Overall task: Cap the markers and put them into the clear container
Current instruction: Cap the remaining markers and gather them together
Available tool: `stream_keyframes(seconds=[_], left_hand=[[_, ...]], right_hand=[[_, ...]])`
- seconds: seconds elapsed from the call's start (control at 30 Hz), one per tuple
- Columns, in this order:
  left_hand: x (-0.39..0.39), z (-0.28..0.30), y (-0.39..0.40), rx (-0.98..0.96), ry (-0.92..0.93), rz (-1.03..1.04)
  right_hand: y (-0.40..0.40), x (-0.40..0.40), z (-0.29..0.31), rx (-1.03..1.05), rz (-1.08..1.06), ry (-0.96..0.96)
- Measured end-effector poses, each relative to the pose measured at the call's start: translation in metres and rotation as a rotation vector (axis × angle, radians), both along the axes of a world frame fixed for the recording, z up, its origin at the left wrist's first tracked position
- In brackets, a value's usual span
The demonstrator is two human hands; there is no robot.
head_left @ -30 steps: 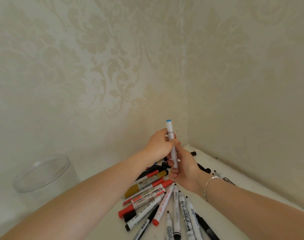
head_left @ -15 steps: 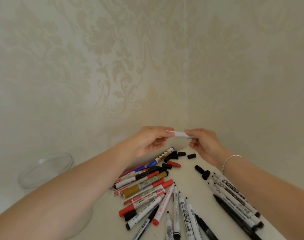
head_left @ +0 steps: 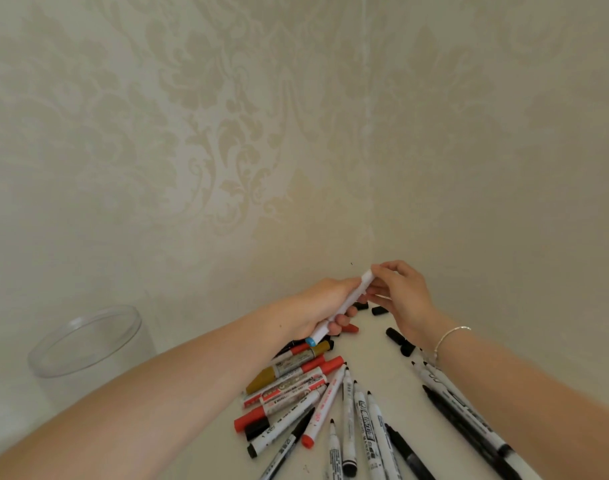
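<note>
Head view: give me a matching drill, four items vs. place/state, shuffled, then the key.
Column 1
1. white marker
2. clear container
3. gold marker
4. loose black cap

Column 2
A. stands on the table at far left, nothing visible inside
B. lies in the pile below the left hand
C. held in the air by both hands, blue end down
D. lies on the table near the wall corner, beside the right hand

Pairs: 1-C, 2-A, 3-B, 4-D

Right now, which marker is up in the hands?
The white marker with the blue end: left hand grips it, right hand pinches its top. Others lie on the table.
</note>
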State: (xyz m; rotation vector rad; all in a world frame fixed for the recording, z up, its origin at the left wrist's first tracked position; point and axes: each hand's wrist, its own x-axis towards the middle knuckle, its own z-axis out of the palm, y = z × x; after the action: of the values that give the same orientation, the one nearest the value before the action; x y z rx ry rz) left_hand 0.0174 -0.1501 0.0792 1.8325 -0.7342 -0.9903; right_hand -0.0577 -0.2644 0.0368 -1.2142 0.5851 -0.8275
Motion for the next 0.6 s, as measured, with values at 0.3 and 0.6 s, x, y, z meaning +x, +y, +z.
stream_keyframes(seconds=[0.3, 0.6], left_hand=[[0.001, -0.002, -0.005, 0.096, 0.058, -0.030], [0.012, -0.004, -0.008, 0.038, -0.001, -0.082]], right_hand=[[0.008, -0.009, 0.011, 0.044, 0.281, -0.126], [0.007, -0.017, 0.014, 0.099, 0.501, -0.103]])
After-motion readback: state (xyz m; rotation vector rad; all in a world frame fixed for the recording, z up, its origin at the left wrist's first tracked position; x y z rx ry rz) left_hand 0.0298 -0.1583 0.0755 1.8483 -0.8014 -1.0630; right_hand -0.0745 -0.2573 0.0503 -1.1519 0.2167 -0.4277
